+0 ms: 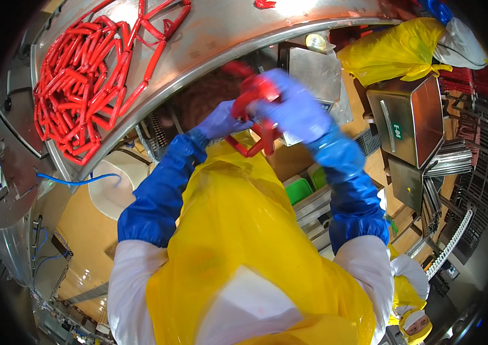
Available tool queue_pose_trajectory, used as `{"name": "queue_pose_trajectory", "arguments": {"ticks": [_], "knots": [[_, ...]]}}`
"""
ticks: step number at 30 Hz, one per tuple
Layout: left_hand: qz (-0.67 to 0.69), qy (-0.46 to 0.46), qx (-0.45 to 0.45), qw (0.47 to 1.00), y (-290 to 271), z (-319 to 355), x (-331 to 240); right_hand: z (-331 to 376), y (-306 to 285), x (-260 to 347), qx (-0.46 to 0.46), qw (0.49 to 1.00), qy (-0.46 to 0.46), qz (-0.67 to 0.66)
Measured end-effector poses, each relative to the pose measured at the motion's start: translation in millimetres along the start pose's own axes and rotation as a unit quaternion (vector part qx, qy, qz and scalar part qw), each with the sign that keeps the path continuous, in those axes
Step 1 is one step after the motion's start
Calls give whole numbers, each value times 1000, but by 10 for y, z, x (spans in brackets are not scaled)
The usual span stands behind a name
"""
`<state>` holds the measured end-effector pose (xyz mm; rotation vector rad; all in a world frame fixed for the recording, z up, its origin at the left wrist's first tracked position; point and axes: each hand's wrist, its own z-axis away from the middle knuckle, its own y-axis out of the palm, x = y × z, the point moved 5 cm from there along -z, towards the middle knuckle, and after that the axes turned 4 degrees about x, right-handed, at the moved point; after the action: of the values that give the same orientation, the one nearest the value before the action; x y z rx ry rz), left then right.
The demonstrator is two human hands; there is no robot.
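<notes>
Both my hands wear purple-blue gloves and are raised close together in front of my yellow apron, near the metal table's curved edge. A bundle of linked red sausages (260, 92) is gathered between them, smeared by motion, and a loop of links dangles below. My left hand (225, 120) has its fingers closed around part of the bundle. My right hand (298, 106) is blurred, but its fingers are wrapped at the bundle's right side. On the metal table (209, 34) at the upper left lies a large heap of red sausage links (80, 86).
A steel box (316, 72) stands right of my hands. Farther right are a metal cabinet (408, 121), stacked racks (456, 158) and a person in a yellow apron (393, 49). Another person (410, 287) is at the lower right. A white tub (114, 187) sits below the table.
</notes>
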<state>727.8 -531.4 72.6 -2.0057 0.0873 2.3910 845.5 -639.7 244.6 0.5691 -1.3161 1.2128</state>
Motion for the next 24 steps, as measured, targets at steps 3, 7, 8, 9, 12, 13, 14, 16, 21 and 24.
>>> {"name": "queue_pose_trajectory", "arguments": {"ticks": [3, 7, 8, 9, 12, 13, 14, 16, 21, 24], "knots": [[119, -109, 40, 986, 210, -619, 665, -20, -1111, -682, -74, 989, 85, -99], [206, -191, 9, 960, 391, -1547, 865, 81, -2307, -2811, -272, 942, 183, -75], [213, -228, -23, 950, 383, -1744, 924, 42, -2339, -3012, -284, 934, 203, -77], [133, -214, -64, 966, 329, -2011, 1055, -25, -2390, -3127, -293, 928, 219, -75], [-47, -199, -106, 973, 467, -2485, 1156, 175, -2661, -3959, -350, 902, 237, 87], [-66, -234, -110, 964, 436, -2464, 1035, 126, -2569, -4030, -352, 892, 257, 118], [-82, -265, -117, 953, 400, -2463, 1030, 87, -2489, -4021, -352, 882, 273, 154], [-77, -226, -156, 958, 358, -2428, 1010, -18, -2439, -3911, -359, 883, 251, 167], [-59, -160, -66, 983, 107, -1822, 430, -133, -2183, -3531, -279, 936, 211, 47], [-275, -26, -190, 942, -217, -921, 90, 209, -2322, -3822, -371, 875, 296, 92]]}}
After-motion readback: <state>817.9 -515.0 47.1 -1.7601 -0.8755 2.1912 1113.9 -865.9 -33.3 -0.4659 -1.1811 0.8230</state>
